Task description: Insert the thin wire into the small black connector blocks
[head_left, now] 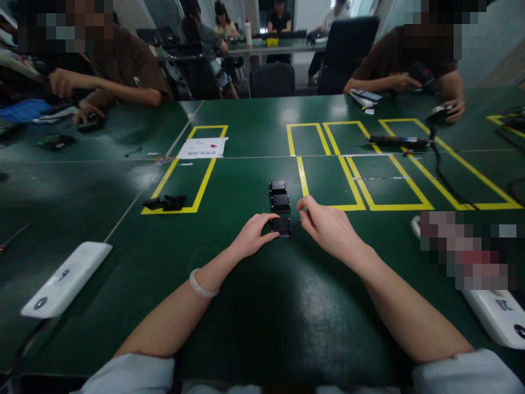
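Three small black rectangular pieces stand in a column at the middle of the green table: a far one (278,187), a middle one (280,203) and a near one (281,226). My left hand (256,235) grips the near piece at its left side, thumb along the front edge and fingers at the back corner. Just right of that piece is my right hand (324,224), its fingers pinched together around a thin dark item that is too small to make out; its tip points toward the near piece.
Yellow tape rectangles mark the green table (246,306). Black parts (165,202) lie at left by a paper sheet (204,148). White devices (68,279) flank my arms. A black tool (397,142) with a cable lies at right. Two people work across the table.
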Motion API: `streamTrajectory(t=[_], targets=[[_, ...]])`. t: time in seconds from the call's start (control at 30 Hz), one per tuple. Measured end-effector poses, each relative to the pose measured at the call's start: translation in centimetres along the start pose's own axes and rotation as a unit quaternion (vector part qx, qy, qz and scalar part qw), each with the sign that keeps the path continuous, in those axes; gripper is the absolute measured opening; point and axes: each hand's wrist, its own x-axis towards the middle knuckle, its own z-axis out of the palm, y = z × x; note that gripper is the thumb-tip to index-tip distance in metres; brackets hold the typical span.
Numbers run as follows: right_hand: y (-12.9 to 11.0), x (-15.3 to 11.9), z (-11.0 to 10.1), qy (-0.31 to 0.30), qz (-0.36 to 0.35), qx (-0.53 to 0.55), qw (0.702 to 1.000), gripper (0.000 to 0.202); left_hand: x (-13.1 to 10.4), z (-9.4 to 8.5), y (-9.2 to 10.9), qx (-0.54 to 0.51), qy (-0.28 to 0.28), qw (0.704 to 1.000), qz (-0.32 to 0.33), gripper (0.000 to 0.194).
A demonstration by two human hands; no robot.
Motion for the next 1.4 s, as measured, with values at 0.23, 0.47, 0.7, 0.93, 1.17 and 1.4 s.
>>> streamTrajectory(t=[0.23, 0.47, 0.7, 0.93, 1.17, 1.4], targets=[[-0.4, 0.4, -0.4, -0.012, 0.01, -0.078, 0.997, 0.04, 0.0, 0.2, -0.1, 0.004, 0.007, 1.0, 0.007, 0.04], [-0.9, 0.5, -0.5, -0.007, 0.04, -0.102, 0.994, 0.035, 0.0, 0.3, -0.1, -0.003, 0.014, 1.0, 0.01, 0.042], [-1.5, 0.1, -0.1, -0.001, 0.036, -0.086, 0.996, 0.034, -0.1, 0.3, -0.2, -0.005, 0.015, 1.0, 0.005, 0.042], [-1.4, -0.1, -0.1, 0.018, 0.025, -0.06, 0.998, 0.033, -0.1, 0.3, -0.3, -0.009, 0.012, 1.0, 0.005, 0.043], [-1.3, -0.3, 0.1, 0.01, 0.042, -0.109, 0.993, 0.038, 0.0, 0.4, -0.4, -0.004, 0.011, 1.0, 0.012, 0.043], [-1.5, -0.6, 0.1, 0.027, 0.023, -0.054, 0.998, 0.03, -0.1, 0.4, -0.3, -0.006, 0.018, 1.0, 0.021, 0.041]])
